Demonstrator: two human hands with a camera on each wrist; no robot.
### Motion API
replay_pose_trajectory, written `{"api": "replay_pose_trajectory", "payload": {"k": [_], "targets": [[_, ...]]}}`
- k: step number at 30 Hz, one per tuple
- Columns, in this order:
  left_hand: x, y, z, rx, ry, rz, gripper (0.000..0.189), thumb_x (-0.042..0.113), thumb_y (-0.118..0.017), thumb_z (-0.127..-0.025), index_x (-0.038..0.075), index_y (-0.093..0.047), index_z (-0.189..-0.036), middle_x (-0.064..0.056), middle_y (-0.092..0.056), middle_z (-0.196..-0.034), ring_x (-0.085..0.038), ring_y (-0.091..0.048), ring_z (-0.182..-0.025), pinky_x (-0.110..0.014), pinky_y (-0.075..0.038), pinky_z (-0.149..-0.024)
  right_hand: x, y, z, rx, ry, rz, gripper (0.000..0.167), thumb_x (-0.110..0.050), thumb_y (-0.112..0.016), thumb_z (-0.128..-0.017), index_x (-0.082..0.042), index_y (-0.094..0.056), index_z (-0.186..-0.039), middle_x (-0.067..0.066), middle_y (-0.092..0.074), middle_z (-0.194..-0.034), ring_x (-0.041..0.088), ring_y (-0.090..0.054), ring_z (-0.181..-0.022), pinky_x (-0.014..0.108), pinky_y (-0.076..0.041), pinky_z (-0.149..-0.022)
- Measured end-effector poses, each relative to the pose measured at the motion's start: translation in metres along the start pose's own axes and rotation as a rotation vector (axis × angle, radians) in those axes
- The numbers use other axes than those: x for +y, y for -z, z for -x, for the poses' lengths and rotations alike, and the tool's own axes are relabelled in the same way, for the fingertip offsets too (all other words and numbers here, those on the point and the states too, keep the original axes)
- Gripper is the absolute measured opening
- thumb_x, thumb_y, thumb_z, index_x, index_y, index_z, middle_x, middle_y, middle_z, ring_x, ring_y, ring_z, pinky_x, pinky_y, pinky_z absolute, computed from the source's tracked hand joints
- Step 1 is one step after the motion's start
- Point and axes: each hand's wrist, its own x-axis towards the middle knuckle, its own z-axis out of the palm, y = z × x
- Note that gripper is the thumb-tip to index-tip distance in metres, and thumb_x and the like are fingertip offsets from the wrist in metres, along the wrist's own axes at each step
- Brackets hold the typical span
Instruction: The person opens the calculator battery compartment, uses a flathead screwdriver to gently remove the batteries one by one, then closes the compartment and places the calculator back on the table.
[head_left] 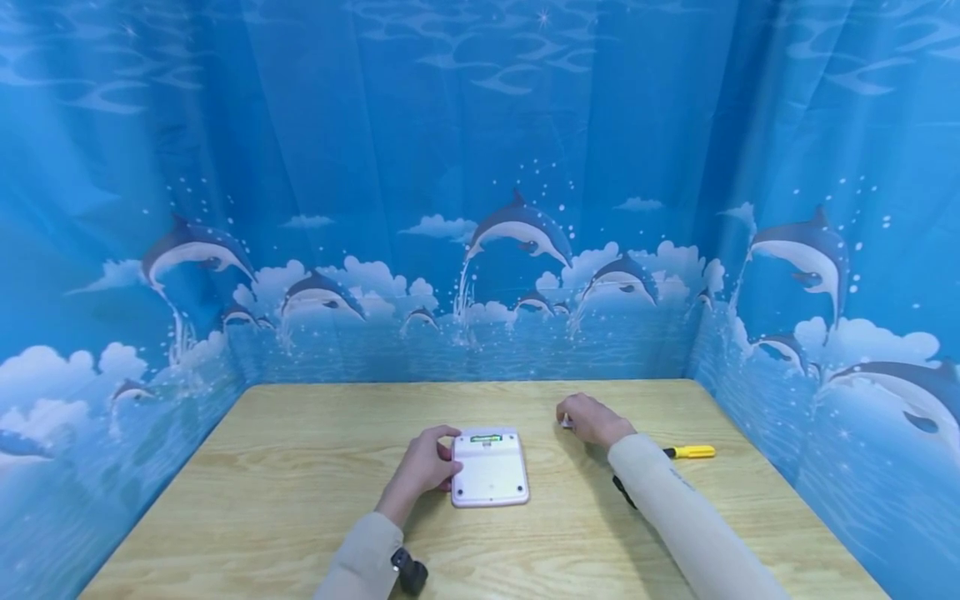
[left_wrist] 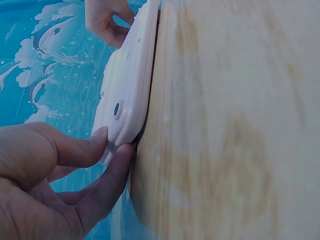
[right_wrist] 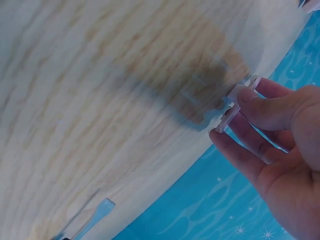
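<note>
A white flat electronic device (head_left: 489,475) with rounded corners lies underside up on the wooden table, its kind not shown. Near its far edge an uncovered battery slot (head_left: 486,438) holds a green battery. My left hand (head_left: 424,463) pinches the device's left edge, thumb on top and a finger against the side, as the left wrist view shows. To the right of the device, my right hand (head_left: 594,418) holds a small white plastic cover (right_wrist: 231,111) between thumb and fingertips, just above the table. The cover has a narrow, notched outline.
A screwdriver with a yellow handle (head_left: 693,452) lies on the table beyond my right forearm, partly hidden by the sleeve. Its flat metal tip (right_wrist: 104,206) shows in the right wrist view. Blue dolphin-print curtains (head_left: 465,167) enclose the table's back and sides.
</note>
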Motion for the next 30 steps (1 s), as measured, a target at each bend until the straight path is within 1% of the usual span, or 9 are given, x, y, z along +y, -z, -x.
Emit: {"api": "replay_pose_trajectory", "payload": {"k": [5, 10, 14, 19, 26, 30], "targets": [[0.0000, 0.0007, 0.0004, -0.005, -0.001, 0.000, 0.056, -0.004, -0.074, -0.088, 0.010, -0.060, -0.140, -0.012, -0.062, -0.095, -0.020, -0.065, -0.069, -0.025, -0.059, -0.052, -0.0006, -0.0004, -0.0007, -0.002, -0.006, 0.001, 0.022, 0.006, -0.065, -0.095, -0.007, -0.076, -0.109, 0.013, -0.075, -0.115, 0.031, -0.070, -0.111, 0.045, -0.060, -0.099], [-0.0001, 0.0009, 0.0013, -0.007, 0.001, 0.003, 0.056, -0.004, -0.074, -0.088, 0.009, -0.060, -0.141, -0.013, -0.062, -0.096, -0.020, -0.065, -0.069, -0.025, -0.059, -0.053, -0.0007, -0.0020, -0.0005, 0.010, 0.011, 0.003, 0.023, 0.009, -0.066, -0.093, -0.005, -0.076, -0.108, 0.015, -0.075, -0.113, 0.032, -0.071, -0.109, 0.045, -0.060, -0.099], [-0.0005, 0.0005, 0.0011, -0.005, 0.006, 0.005, 0.056, -0.004, -0.074, -0.088, 0.010, -0.060, -0.141, -0.013, -0.062, -0.097, -0.020, -0.065, -0.069, -0.025, -0.059, -0.053, -0.0003, -0.0033, -0.0013, 0.023, 0.016, 0.013, 0.023, 0.009, -0.064, -0.094, -0.005, -0.076, -0.107, 0.014, -0.076, -0.111, 0.032, -0.071, -0.109, 0.045, -0.060, -0.098], [0.0000, 0.0001, 0.0003, -0.003, 0.017, 0.007, 0.056, -0.004, -0.075, -0.088, 0.010, -0.060, -0.140, -0.013, -0.062, -0.096, -0.020, -0.065, -0.069, -0.025, -0.059, -0.053, -0.0004, -0.0043, -0.0006, 0.026, 0.002, 0.029, 0.023, 0.008, -0.063, -0.095, -0.006, -0.076, -0.108, 0.013, -0.075, -0.112, 0.032, -0.070, -0.110, 0.045, -0.059, -0.100], [0.0010, 0.0003, 0.0003, 0.000, 0.010, 0.001, 0.056, -0.004, -0.074, -0.088, 0.010, -0.060, -0.140, -0.012, -0.062, -0.095, -0.020, -0.065, -0.069, -0.026, -0.060, -0.053, -0.0007, -0.0036, 0.0005, 0.035, 0.005, 0.034, 0.023, 0.008, -0.066, -0.093, -0.005, -0.075, -0.110, 0.014, -0.075, -0.113, 0.033, -0.069, -0.111, 0.046, -0.058, -0.102], [0.0005, -0.0002, 0.0000, 0.004, 0.015, 0.004, 0.056, -0.004, -0.074, -0.088, 0.010, -0.060, -0.140, -0.012, -0.062, -0.096, -0.020, -0.065, -0.071, -0.025, -0.059, -0.054, -0.0009, -0.0024, 0.0009, 0.045, 0.025, 0.048, 0.022, 0.007, -0.069, -0.092, -0.004, -0.076, -0.109, 0.014, -0.076, -0.112, 0.033, -0.070, -0.110, 0.045, -0.059, -0.101]]}}
